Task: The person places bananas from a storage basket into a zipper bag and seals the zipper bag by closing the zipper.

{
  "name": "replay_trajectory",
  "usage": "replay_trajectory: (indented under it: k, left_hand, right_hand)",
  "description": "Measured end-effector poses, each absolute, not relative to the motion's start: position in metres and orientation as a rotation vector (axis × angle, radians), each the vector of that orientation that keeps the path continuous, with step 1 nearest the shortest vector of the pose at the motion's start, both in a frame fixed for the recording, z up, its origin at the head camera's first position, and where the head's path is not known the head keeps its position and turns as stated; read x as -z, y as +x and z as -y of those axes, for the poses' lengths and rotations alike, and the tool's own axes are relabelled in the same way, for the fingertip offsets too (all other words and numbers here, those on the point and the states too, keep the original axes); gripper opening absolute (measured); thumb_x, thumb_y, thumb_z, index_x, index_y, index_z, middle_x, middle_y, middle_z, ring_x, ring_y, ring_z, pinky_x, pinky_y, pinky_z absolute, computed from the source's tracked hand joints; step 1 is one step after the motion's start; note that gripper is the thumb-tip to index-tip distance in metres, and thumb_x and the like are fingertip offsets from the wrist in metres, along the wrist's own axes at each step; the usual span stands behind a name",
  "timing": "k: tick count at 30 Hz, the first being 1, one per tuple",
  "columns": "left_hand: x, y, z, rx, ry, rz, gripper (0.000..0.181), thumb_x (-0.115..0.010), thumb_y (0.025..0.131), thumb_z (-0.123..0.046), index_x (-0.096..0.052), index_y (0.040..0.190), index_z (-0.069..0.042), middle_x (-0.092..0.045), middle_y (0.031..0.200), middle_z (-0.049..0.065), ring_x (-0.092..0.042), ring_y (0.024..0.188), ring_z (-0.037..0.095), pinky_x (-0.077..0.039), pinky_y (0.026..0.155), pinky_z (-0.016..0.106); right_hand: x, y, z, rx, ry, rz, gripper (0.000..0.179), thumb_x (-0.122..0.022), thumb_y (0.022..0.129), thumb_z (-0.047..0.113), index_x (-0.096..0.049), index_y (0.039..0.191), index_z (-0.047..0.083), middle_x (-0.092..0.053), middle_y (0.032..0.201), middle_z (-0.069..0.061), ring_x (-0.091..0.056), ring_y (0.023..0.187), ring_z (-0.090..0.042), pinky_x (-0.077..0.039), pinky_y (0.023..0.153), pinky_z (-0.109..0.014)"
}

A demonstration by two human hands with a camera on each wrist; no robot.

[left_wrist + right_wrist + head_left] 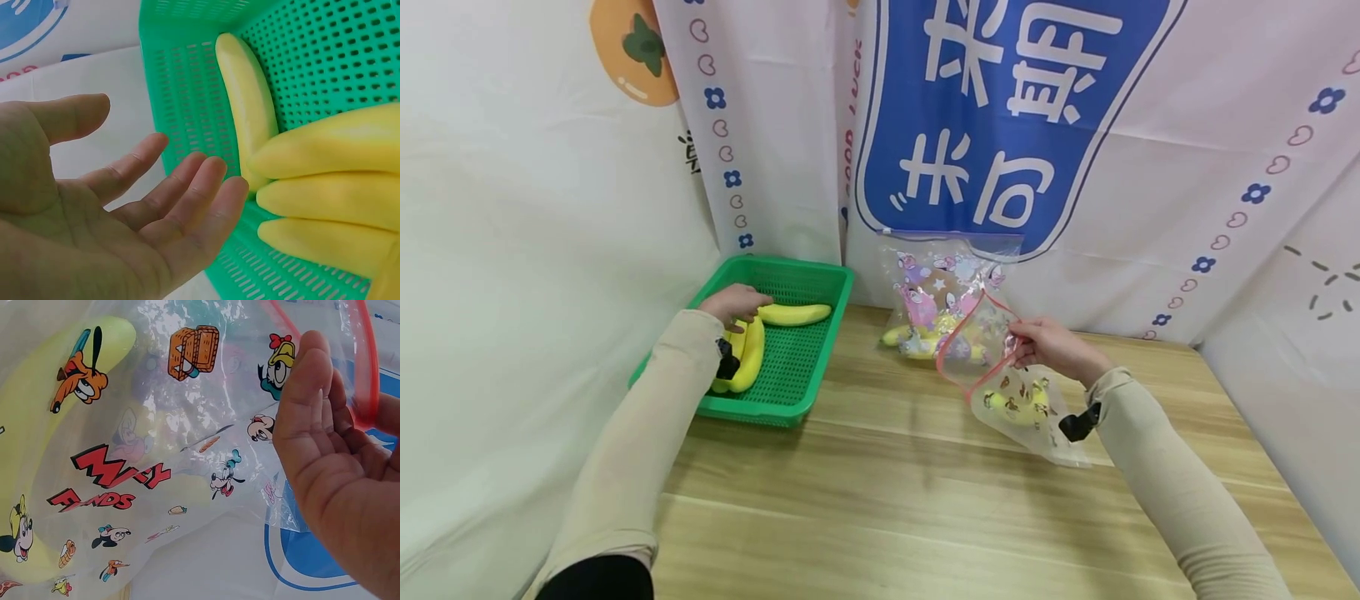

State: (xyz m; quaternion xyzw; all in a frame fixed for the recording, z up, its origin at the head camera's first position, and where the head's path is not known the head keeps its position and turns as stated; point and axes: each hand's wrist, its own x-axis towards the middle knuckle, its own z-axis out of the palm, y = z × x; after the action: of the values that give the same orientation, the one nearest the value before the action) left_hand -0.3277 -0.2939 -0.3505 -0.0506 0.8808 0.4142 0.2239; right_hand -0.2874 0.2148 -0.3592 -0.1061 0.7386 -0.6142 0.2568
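Note:
My left hand (737, 304) hovers over the far left part of a green basket (793, 411), its fingers spread and lightly bent with nothing between them. Below it lie a bunch of bananas (749, 358) and, toward the back wall of the basket, a single banana (795, 314). My right hand (1051, 348) pinches the red-edged rim of a clear zip bag (1015, 379) printed with cartoon figures. The bag's mouth gapes toward the left. Inside it a yellow banana (37, 444) shows through the plastic.
A second clear zip bag (936, 287), with pink and purple prints and yellow fruit at its bottom, stands against the back cloth (1150, 208). The green basket sits at the left on the wooden table (880, 500), close to the white side cloth (550, 292).

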Motion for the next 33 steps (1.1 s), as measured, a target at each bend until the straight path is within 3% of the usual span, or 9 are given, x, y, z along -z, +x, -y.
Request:
replay_trajectory:
  k: [4, 10, 17, 18, 21, 23, 25, 28, 33]
  left_hand:
    - [0.349, -0.327, 0.301, -1.147, -0.155, -2.439, 0.066, -0.038, 0.101, -0.032, -0.011, 0.147, 0.007, -0.022, 0.146, 0.031, -0.028, 0.132, 0.043, -0.037, 0.100, 0.053]
    - [0.346, -0.328, 0.313, -1.118, -0.150, -2.444, 0.067, -0.035, 0.102, -0.031, -0.005, 0.146, 0.010, -0.022, 0.144, 0.033, -0.028, 0.131, 0.045, -0.035, 0.101, 0.055]
    - [0.354, -0.330, 0.333, -1.053, -0.167, -2.458, 0.067, -0.034, 0.102, -0.033, -0.010, 0.145, 0.011, -0.026, 0.142, 0.034, -0.033, 0.127, 0.045, -0.035, 0.102, 0.053]
    - [0.356, -0.330, 0.337, -1.045, -0.173, -2.468, 0.067, -0.035, 0.101, -0.034, -0.011, 0.146, 0.010, -0.030, 0.140, 0.032, -0.038, 0.123, 0.043, -0.038, 0.099, 0.052]
    - [0.361, -0.329, 0.344, -0.976, -0.170, -2.507, 0.063, -0.036, 0.101, -0.034, -0.021, 0.144, 0.010, -0.050, 0.112, 0.028, -0.051, 0.098, 0.036, -0.046, 0.086, 0.046]
    - [0.366, -0.329, 0.350, -0.918, -0.160, -2.523, 0.061, -0.036, 0.101, -0.033, -0.024, 0.143, 0.009, -0.051, 0.108, 0.027, -0.052, 0.095, 0.035, -0.049, 0.079, 0.043]
    - [0.370, -0.331, 0.355, -0.878, -0.145, -2.505, 0.062, -0.034, 0.102, -0.033, -0.019, 0.144, 0.010, -0.049, 0.115, 0.032, -0.051, 0.102, 0.041, -0.049, 0.080, 0.044]
    - [0.375, -0.333, 0.359, -0.860, -0.116, -2.440, 0.067, -0.032, 0.103, -0.033, -0.007, 0.145, 0.013, -0.023, 0.142, 0.037, -0.035, 0.125, 0.048, -0.045, 0.091, 0.051]
    - [0.378, -0.333, 0.359, -0.911, -0.103, -2.337, 0.067, -0.031, 0.103, -0.031, -0.006, 0.142, 0.017, -0.017, 0.142, 0.040, -0.030, 0.127, 0.051, -0.037, 0.100, 0.052]
  right_hand:
    - [0.359, -0.287, -0.215, 1.663, -0.289, -2.006, 0.031, -0.038, 0.103, 0.018, -0.056, 0.088, -0.002, -0.062, 0.069, -0.004, -0.062, 0.063, -0.013, -0.054, 0.069, -0.031]
    - [0.359, -0.289, -0.216, 1.657, -0.289, -2.012, 0.031, -0.036, 0.104, 0.016, -0.055, 0.089, -0.002, -0.061, 0.070, -0.004, -0.061, 0.063, -0.013, -0.054, 0.068, -0.031]
    - [0.361, -0.288, -0.215, 1.670, -0.271, -1.996, 0.031, -0.036, 0.104, 0.016, -0.054, 0.090, -0.004, -0.061, 0.070, -0.004, -0.060, 0.063, -0.013, -0.054, 0.067, -0.029]
    - [0.361, -0.288, -0.215, 1.671, -0.273, -1.993, 0.031, -0.036, 0.104, 0.017, -0.054, 0.090, -0.004, -0.061, 0.070, -0.004, -0.060, 0.063, -0.013, -0.054, 0.067, -0.030]
    - [0.362, -0.288, -0.216, 1.669, -0.280, -1.991, 0.031, -0.036, 0.104, 0.017, -0.054, 0.090, -0.004, -0.060, 0.069, -0.003, -0.061, 0.063, -0.013, -0.054, 0.067, -0.030]
    - [0.363, -0.288, -0.217, 1.664, -0.282, -1.994, 0.031, -0.036, 0.104, 0.017, -0.054, 0.089, -0.003, -0.060, 0.069, -0.003, -0.061, 0.063, -0.014, -0.054, 0.068, -0.031]
    - [0.364, -0.288, -0.218, 1.661, -0.279, -1.999, 0.031, -0.036, 0.104, 0.017, -0.054, 0.090, -0.004, -0.060, 0.069, -0.004, -0.061, 0.063, -0.014, -0.054, 0.068, -0.031]
    - [0.364, -0.288, -0.218, 1.656, -0.278, -2.008, 0.031, -0.037, 0.104, 0.018, -0.055, 0.089, -0.003, -0.060, 0.069, -0.003, -0.061, 0.063, -0.014, -0.054, 0.067, -0.030]
    - [0.362, -0.288, -0.217, 1.663, -0.278, -2.009, 0.030, -0.038, 0.103, 0.018, -0.055, 0.086, 0.000, -0.059, 0.069, -0.003, -0.061, 0.063, -0.014, -0.054, 0.067, -0.030]
